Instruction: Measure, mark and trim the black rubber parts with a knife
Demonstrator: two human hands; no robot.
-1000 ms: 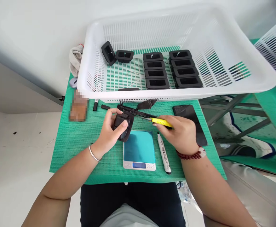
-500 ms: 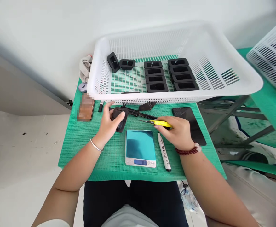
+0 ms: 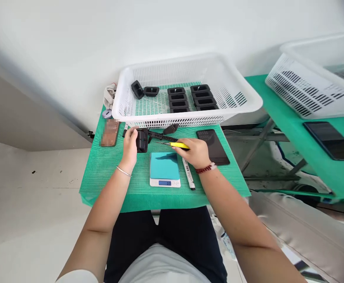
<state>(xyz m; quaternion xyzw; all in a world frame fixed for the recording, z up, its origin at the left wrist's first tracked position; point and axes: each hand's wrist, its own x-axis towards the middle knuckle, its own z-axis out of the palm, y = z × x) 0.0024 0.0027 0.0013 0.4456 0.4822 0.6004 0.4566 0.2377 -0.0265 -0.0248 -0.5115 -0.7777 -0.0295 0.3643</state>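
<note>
My left hand (image 3: 130, 148) is closed around a black rectangular molded part (image 3: 142, 140), its grooved side turned toward me. In my right hand (image 3: 196, 151) is a yellow utility knife (image 3: 179, 145), its thin blade pointing left at the part, a small gap apart. Behind the knife lies a black caliper (image 3: 162, 136) on the green cloth. A small dark curved piece (image 3: 171, 129) rests beside it, near the basket. Below the knife sits a digital scale (image 3: 164, 167) with nothing on its plate. A white marker (image 3: 189, 175) lies to its right, partly under my right hand.
A white plastic basket (image 3: 189, 118) at the back holds several black hollow parts (image 3: 178, 97). A dark tablet-like device (image 3: 215, 147) lies right of my right hand, a phone (image 3: 110, 133) at left. Another table (image 3: 319, 157) stands right, with a basket (image 3: 307, 94) and a phone (image 3: 333, 139).
The view has swung right, showing more of the second table. The black part has turned in my left hand to a more upright position, and the knife blade is a little nearer to it.
</note>
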